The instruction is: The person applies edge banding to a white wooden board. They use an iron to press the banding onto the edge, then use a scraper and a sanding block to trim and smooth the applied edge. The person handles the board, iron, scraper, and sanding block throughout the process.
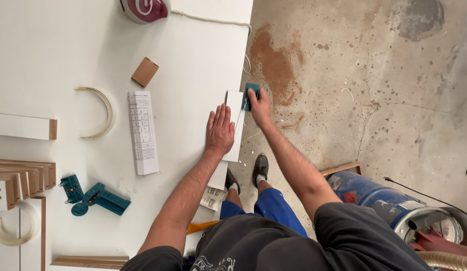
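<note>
Head view shows your right hand [258, 104] with its fingers clenched around a small teal trimming block [251, 95], set at the far end of a white panel [235, 120] that lies along the desk [53, 45] edge. Your left hand [219, 131] lies flat, fingers released, pressing the panel down. Judging by the shavings on the floor [374, 90], trimming looks well along.

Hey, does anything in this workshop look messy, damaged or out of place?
The concrete floor is cracked and carries a large rusty-brown stain, with pale trimmings scattered below the table edge. The white tabletop itself looks orderly.
</note>
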